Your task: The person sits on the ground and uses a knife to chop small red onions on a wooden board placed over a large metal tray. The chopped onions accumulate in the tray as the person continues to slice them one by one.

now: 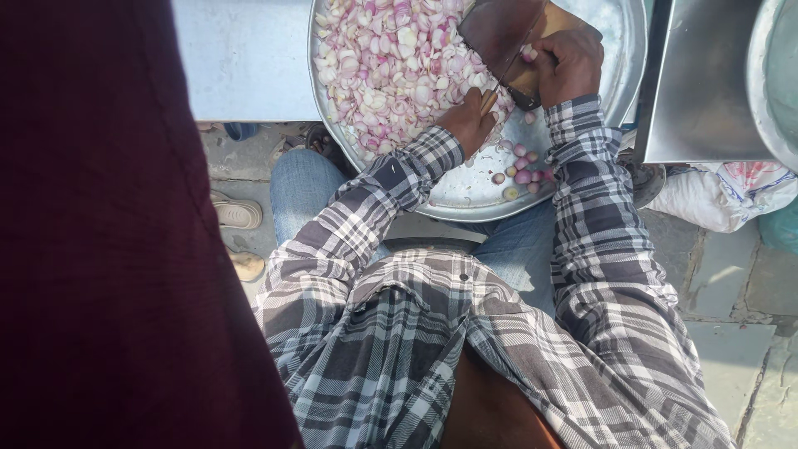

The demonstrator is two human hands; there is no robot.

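- Gripping the knife (499, 83) handle, my left hand (470, 121) is curled shut around it, at 12 o'clock from my chest.
- My right hand (568, 65) pinches a small onion (529, 55) against the wooden board (507, 33).
- Sliced onion (391, 66) piles at 11 o'clock in the steel tray (615, 58); whole peeled onions (522, 170) lie near its rim.

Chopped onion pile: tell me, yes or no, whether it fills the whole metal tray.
No: the chopped onion pile covers only the left part of the metal tray, whose right side and near rim show bare metal.
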